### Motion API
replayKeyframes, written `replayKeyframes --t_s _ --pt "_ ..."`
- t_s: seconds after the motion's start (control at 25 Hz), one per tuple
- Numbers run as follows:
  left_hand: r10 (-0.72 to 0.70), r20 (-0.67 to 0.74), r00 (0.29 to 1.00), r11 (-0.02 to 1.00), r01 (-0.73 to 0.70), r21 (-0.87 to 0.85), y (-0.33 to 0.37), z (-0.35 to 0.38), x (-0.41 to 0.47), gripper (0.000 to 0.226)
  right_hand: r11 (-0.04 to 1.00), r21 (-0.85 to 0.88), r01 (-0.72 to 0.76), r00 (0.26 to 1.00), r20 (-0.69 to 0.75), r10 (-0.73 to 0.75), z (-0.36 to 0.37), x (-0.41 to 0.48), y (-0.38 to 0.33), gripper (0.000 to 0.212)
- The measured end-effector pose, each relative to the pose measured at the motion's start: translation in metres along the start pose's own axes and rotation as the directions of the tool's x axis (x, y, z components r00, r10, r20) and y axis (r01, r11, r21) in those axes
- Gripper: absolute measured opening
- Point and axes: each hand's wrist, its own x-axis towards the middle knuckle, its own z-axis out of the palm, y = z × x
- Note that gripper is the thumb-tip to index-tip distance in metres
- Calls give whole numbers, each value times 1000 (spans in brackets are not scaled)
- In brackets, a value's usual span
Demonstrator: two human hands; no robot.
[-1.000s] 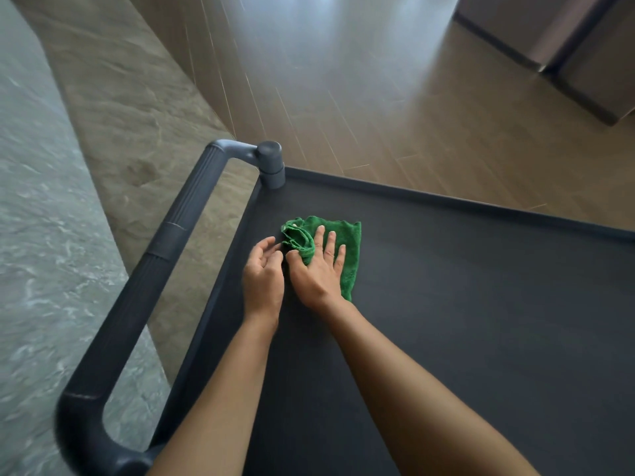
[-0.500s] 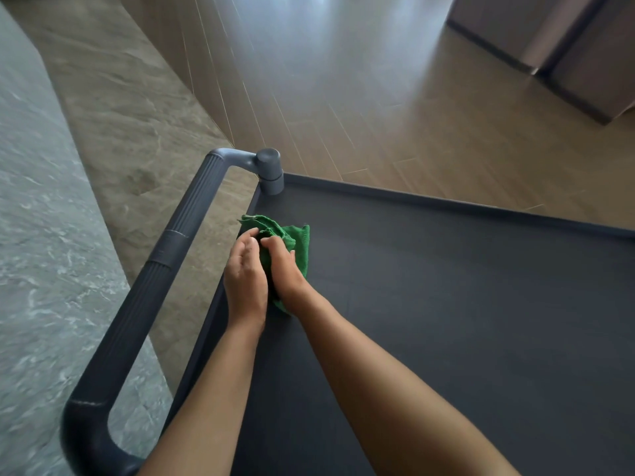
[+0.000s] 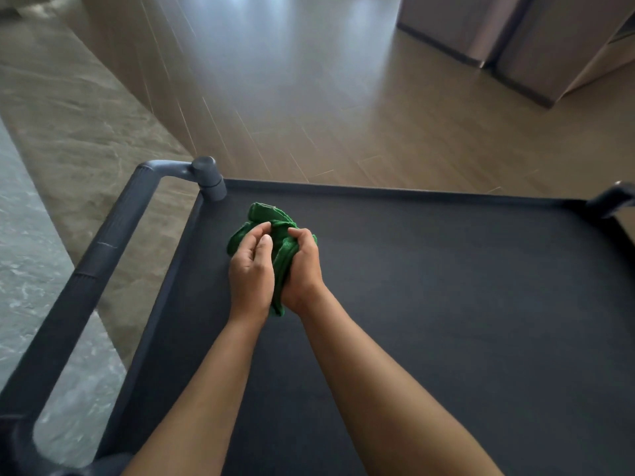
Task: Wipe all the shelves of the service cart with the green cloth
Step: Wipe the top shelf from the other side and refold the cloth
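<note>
Since half second earlier, green cloth (image 3: pixel 266 218) lifted off left rim, bunched between both hands. Left hand (image 3: pixel 251 269) fingers curled, pinching folds; right hand (image 3: pixel 304 269) clamped round wad, probably regathering pad for next stroke. Cloth above top shelf (image 3: pixel 446 304), far-left corner, near handle (image 3: pixel 103 249).

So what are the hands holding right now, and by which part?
The green cloth, bunched between both: left hand on its left side, right hand on its right.
</note>
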Motion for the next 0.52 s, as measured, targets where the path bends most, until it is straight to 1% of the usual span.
replayKeyframes --t_s 0.2,0.32,0.52 --pt "-13 175 984 1000 16 -18 3 87 -53 29 992 58 113 993 -24 -112 -75 -49 -66 44" --pt "-11 257 966 999 20 -32 4 146 -95 28 983 69 173 984 -66 -168 -126 -87 -108 46" --pt "-2 400 917 999 18 -37 4 239 -166 33 953 72 295 948 -142 -283 -212 -152 -174 49"
